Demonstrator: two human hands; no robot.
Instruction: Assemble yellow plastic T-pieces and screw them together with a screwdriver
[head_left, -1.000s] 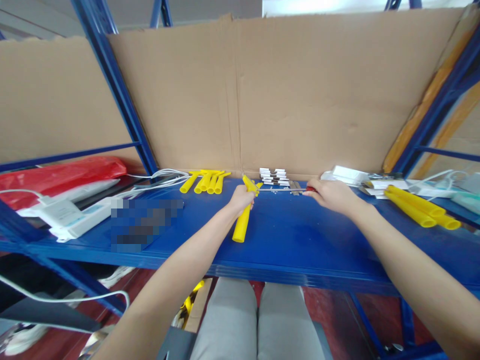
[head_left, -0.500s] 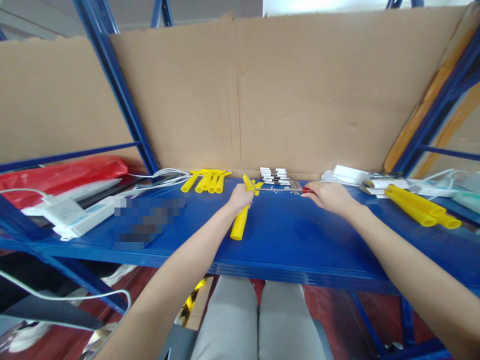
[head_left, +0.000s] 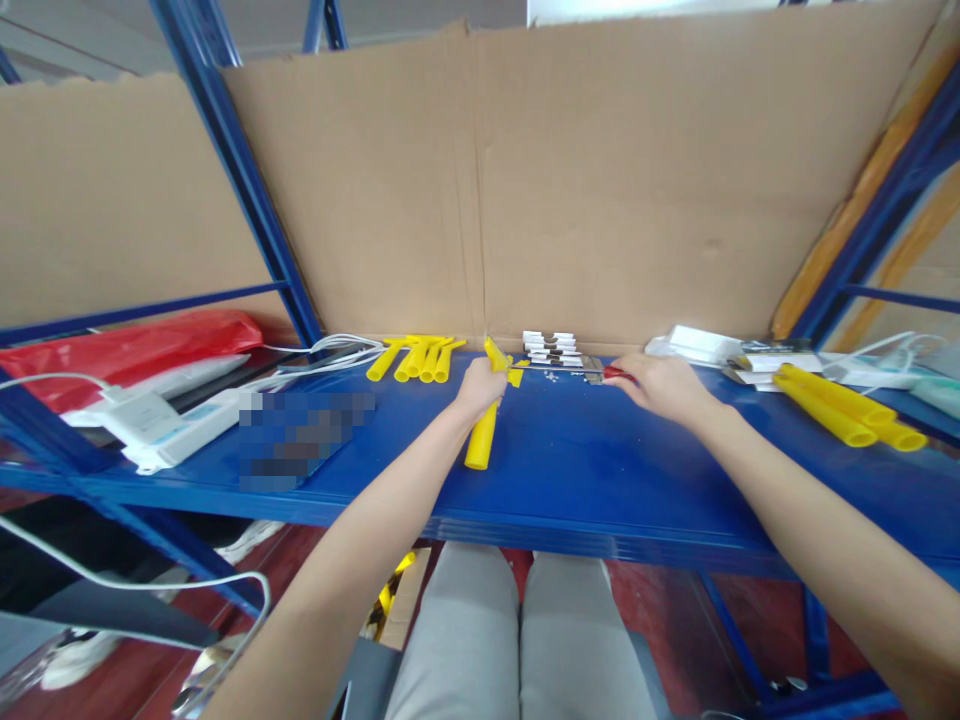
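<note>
My left hand (head_left: 481, 388) is closed around a yellow tubular plastic handle (head_left: 481, 440), its open lower end pointing toward me. The handle's flat, angled head (head_left: 495, 352) sticks out above my fingers. My right hand (head_left: 654, 383) grips a red-handled screwdriver (head_left: 559, 370), whose long metal shaft lies level and points left. Its tip reaches the yellow piece beside my left hand; whether it sits in a screw is too small to see. Small yellow bits (head_left: 517, 374) show around the tip. Behind the shaft stand several white-and-dark small packs (head_left: 553, 347), with tiny pale pieces scattered in front.
Several yellow handles (head_left: 417, 360) lie at the back left, and more yellow tubes (head_left: 847, 408) on the right. A white power strip (head_left: 180, 430) with cables and a red bag (head_left: 135, 350) occupy the left. White boxes (head_left: 697, 345) stand at the back right. Cardboard (head_left: 600, 170) walls the blue shelf (head_left: 585, 480).
The view has shifted slightly. Both hands keep their holds on the yellow handle and the screwdriver, with little other visible movement.
</note>
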